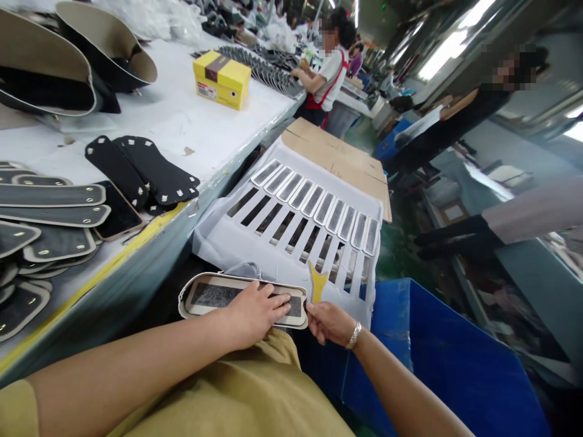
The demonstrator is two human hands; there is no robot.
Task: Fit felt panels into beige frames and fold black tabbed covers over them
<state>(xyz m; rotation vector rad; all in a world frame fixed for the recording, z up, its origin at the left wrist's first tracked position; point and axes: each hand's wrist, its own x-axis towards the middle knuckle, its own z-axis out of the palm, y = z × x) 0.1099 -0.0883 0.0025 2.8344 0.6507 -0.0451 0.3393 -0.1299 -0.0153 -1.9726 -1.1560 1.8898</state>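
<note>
My left hand (255,312) lies flat, fingers stretched out, pressing on a beige-rimmed oblong piece with a dark grey centre (214,295) that rests on my lap. My right hand (328,321) is closed in a pinch on a yellow Y-shaped tool (317,282), right at the piece's right end. In front of both hands a white slotted rack (291,249) carries a row of similar grey pieces (319,206) along its far side.
A long white table (182,115) at the left holds black strap-shaped pieces (141,170), grey oblong pieces (50,212), a yellow box (221,77) and curved black-and-beige parts (104,42). A blue bin (437,358) stands at the right. Cardboard (337,158) lies beyond the rack. Other people work farther back.
</note>
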